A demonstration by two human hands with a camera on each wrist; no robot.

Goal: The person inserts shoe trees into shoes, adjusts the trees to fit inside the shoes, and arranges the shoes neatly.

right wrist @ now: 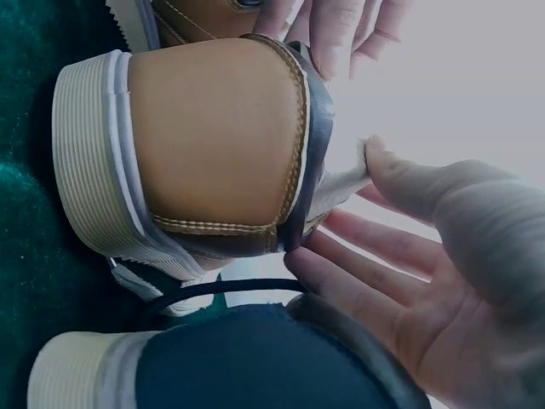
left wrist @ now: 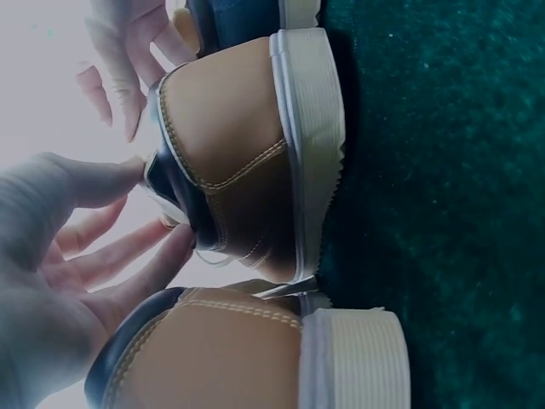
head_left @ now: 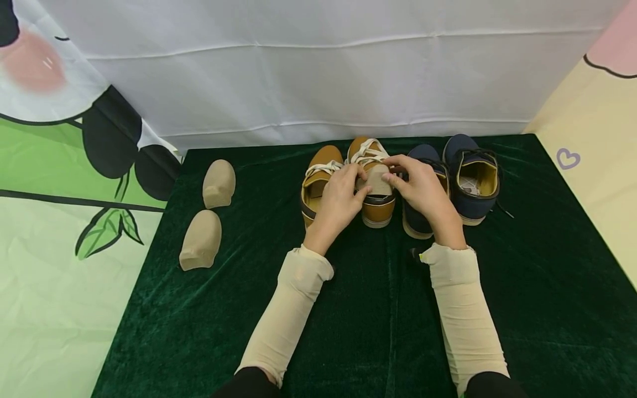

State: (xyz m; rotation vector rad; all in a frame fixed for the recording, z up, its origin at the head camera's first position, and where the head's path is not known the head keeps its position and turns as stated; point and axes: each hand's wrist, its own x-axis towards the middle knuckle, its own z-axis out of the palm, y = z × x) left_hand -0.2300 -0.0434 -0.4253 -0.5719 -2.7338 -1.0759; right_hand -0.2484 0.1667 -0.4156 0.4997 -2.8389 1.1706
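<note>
A beige moulded shoe insert [head_left: 379,179] sits partly in the opening of the right-hand tan shoe [head_left: 376,212], its blunt end showing above the heel. My right hand [head_left: 423,187] pinches this insert, thumb on its end and fingers along its right side. On the other side, my left hand [head_left: 340,194] grips the same shoe's collar, with the thumb near the heel rim and fingers at the side. The insert's front part is hidden inside the shoe. Beside it, the other tan shoe [head_left: 316,160] lies partly behind my left hand.
Two more beige inserts, a far one [head_left: 219,182] and a nearer one [head_left: 201,239], lie at the left of the green cloth [head_left: 368,320]. To the right stand two navy shoes, one [head_left: 417,218] partly behind my right hand, the other [head_left: 470,190] beyond. A white curtain [head_left: 308,83] hangs behind.
</note>
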